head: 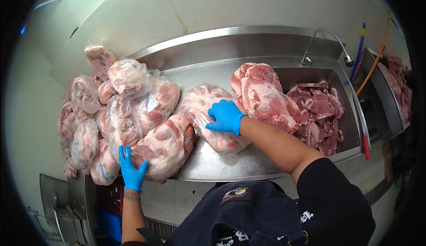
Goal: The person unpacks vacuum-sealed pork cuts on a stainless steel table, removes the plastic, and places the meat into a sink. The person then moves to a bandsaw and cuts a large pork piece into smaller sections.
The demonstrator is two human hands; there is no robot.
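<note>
My left hand (133, 169), in a blue glove, rests with spread fingers against the left end of an unwrapped piece of raw meat (163, 149) at the counter's front edge. In a matching glove, my right hand (226, 116) lies on a large piece of meat in clear plastic (216, 139) mid-counter; whether its fingers grip the film I cannot tell. Right of that, unwrapped meat (266, 96) lies at the sink's left edge. A pile of plastic-wrapped meat pieces (123, 116) fills the left side. Cut slices of meat (319, 109) lie in the sink.
The stainless steel counter (196, 69) has a raised back edge. A flexible faucet (327, 31) stands behind the sink (349, 139). A red-handled tool (366, 148) rests at the sink's right rim. Farther right, a metal container (382, 89) holds more meat; blue and orange hoses hang beside it.
</note>
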